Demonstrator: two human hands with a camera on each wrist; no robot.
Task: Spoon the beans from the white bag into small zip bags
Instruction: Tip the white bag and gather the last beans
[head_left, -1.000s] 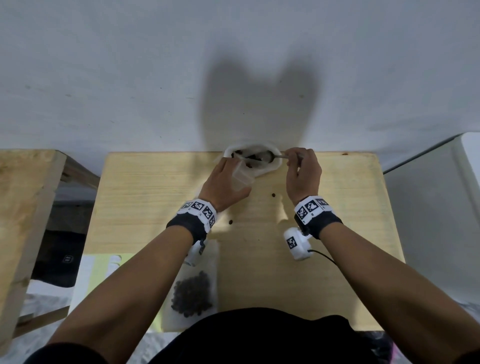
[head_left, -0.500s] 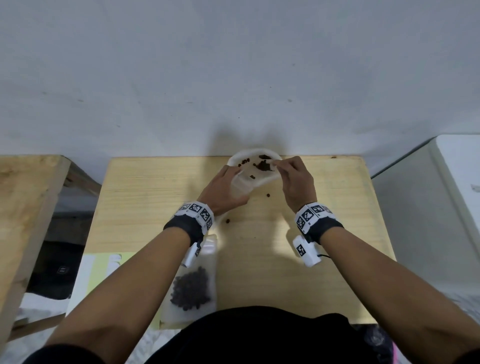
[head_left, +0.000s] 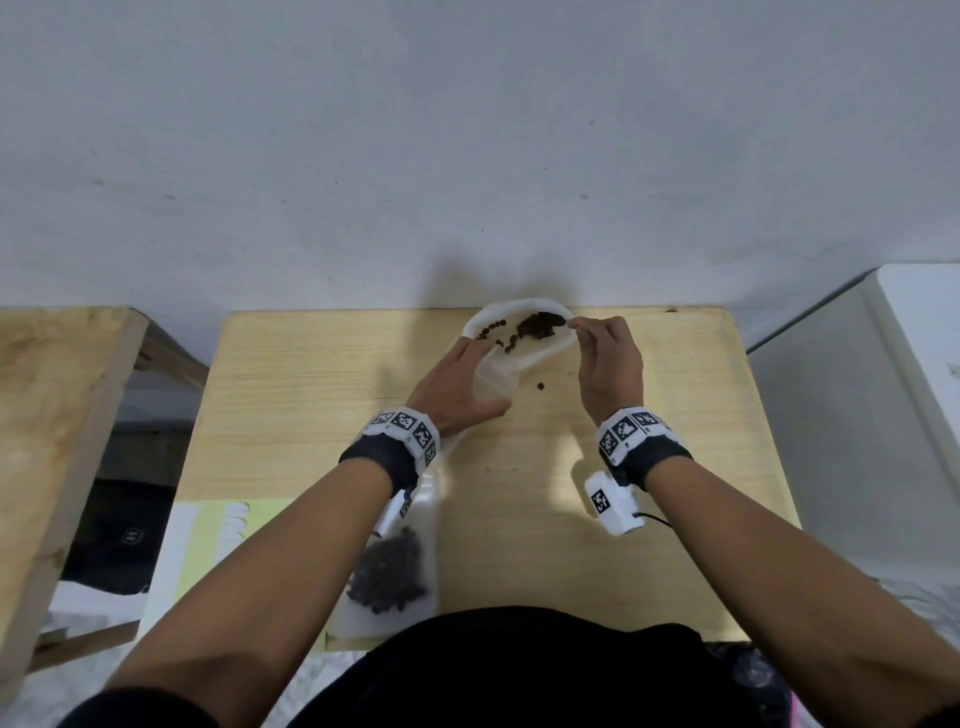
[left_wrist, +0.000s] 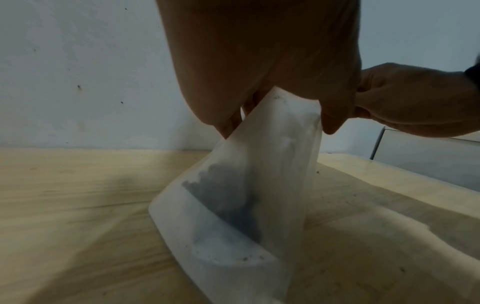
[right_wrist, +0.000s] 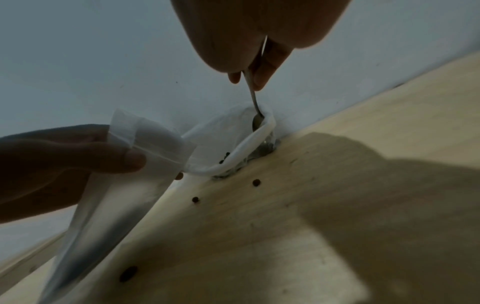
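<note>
- White bag (head_left: 519, 332) at the far edge of the wooden table (head_left: 322, 395), mouth open, beans (head_left: 537, 325) inside.
- Spoon (right_wrist: 255, 107) dipped into it, handle pinched by right hand (head_left: 608, 364).
- Small zip bag (left_wrist: 259, 174) held upright by left hand (head_left: 457, 389), fingers curled round its top.
- Loose beans (right_wrist: 256, 182) on the wood; filled zip bag (head_left: 389, 571) at the near edge.
</note>
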